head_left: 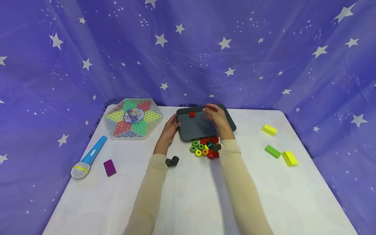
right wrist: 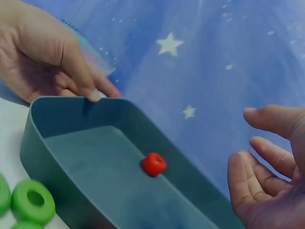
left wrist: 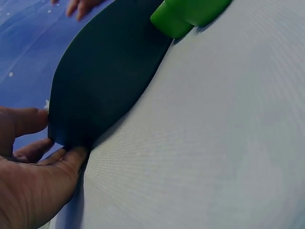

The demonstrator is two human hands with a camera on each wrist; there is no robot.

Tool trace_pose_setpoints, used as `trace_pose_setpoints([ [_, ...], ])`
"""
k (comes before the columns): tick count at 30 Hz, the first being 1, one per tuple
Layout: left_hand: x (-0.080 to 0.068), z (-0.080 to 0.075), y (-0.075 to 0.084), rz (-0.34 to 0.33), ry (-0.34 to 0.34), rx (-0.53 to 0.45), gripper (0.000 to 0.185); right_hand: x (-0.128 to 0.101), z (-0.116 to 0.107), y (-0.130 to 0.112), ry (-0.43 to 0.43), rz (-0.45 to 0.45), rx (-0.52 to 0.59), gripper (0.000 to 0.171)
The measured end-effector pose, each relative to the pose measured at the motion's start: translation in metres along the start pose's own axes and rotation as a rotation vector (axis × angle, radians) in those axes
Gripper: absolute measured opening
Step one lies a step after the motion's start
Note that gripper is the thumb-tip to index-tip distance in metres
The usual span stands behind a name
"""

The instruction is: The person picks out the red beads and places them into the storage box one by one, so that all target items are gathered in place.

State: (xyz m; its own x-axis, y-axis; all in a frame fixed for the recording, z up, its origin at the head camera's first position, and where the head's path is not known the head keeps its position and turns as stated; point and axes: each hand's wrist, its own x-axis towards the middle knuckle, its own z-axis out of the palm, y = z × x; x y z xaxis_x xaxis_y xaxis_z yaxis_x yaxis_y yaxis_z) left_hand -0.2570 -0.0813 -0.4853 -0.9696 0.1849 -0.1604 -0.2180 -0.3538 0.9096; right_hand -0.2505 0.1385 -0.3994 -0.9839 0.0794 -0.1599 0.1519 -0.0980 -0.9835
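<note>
A dark grey rectangular tray [head_left: 194,127] lies at the back middle of the table, with one red ring-shaped bead [right wrist: 153,164] inside it. My left hand [head_left: 170,130] grips the tray's left end; in the right wrist view its thumb lies over the rim. Above the tray's right part hovers my right hand [head_left: 217,117], its fingers loosely bent and nothing between them. Just in front of the tray sit several ring-shaped beads: green beads [head_left: 193,149], yellow beads [head_left: 198,153], an orange bead [head_left: 205,152] and red beads [head_left: 211,154]. The right wrist camera partly covers this group.
At the left lie a hexagonal Chinese checkers board [head_left: 133,119], a blue toy microphone [head_left: 88,158] and a purple block [head_left: 110,167]. Yellow blocks [head_left: 289,158] and a green block [head_left: 273,151] lie at the right. A starry blue curtain [head_left: 199,65] hangs behind the table.
</note>
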Motion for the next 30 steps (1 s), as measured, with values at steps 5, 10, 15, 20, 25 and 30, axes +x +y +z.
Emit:
trace_pose_setpoints([
  [5,0.001,0.000,0.003,0.006,0.002,-0.004,0.065,-0.027,-0.023,-0.010,0.010,-0.011,0.020,0.044],
  [10,0.001,-0.004,0.001,0.006,0.018,-0.014,0.065,-0.047,-0.046,0.001,0.048,-0.049,0.075,0.047],
  [15,0.002,0.000,-0.001,-0.007,0.005,0.001,0.065,-0.069,-0.076,0.015,0.091,-0.048,0.099,0.049],
  [20,0.001,-0.001,0.000,0.000,0.013,0.001,0.064,-0.084,-0.093,0.033,0.121,0.014,0.075,0.050],
  [25,0.001,0.001,0.001,0.030,0.005,0.000,0.063,-0.092,-0.103,0.051,0.087,0.087,-0.054,0.051],
  [30,0.000,0.002,0.000,0.028,-0.001,0.000,0.063,-0.099,-0.107,0.066,0.012,0.141,-0.194,0.047],
])
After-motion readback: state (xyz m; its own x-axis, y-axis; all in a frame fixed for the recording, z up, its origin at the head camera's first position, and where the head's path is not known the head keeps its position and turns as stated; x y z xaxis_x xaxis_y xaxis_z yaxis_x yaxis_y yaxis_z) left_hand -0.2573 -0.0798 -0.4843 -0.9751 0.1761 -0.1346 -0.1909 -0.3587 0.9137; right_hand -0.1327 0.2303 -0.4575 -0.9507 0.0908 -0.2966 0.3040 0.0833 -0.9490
